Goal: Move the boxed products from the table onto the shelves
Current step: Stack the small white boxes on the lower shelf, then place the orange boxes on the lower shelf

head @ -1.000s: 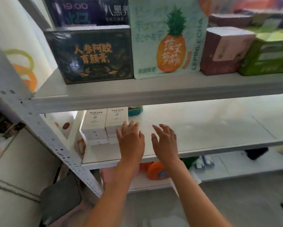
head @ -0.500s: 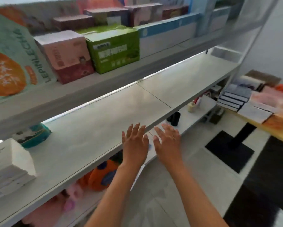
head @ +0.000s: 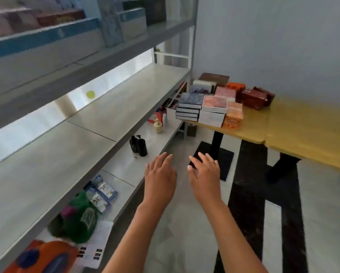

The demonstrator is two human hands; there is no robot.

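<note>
Head view: both hands were out in front, empty. Left hand [head: 159, 172] and right hand [head: 204, 170] were palm-down over the floor, fingers spread and relaxed, gripping nothing. Neither touched the shelf or the table.

Step, as I read it: between loads, heading for the next pickup. Nothing was in hand and the boxes [head: 210, 103] were well ahead, at the near-left end of the table [head: 295, 133], just beside the end of the shelf unit.

Boxes on the table: a stack of flat dark-edged ones [head: 189, 107] at the table's corner, long faces horizontal, long axis running roughly along the table edge, spines toward me. Touching it on the right was a white stack with a pink lid [head: 214, 110], also lying flat. An orange box [head: 233, 117] stood just beside that. Behind them were more, brown, pink and red; print too blurred to read.

Middle shelf [head: 98, 123] had bare board all along the stretch in view, so room to place. Lower shelf held black bottles [head: 139, 145], small packs and plush items.

Next move probably calls for closing the gap to the table, then a two-hand clamp on a stack's short ends, kept level so the flat boxes don't slide. Risk: a loose stack shearing during the turn back.
</note>
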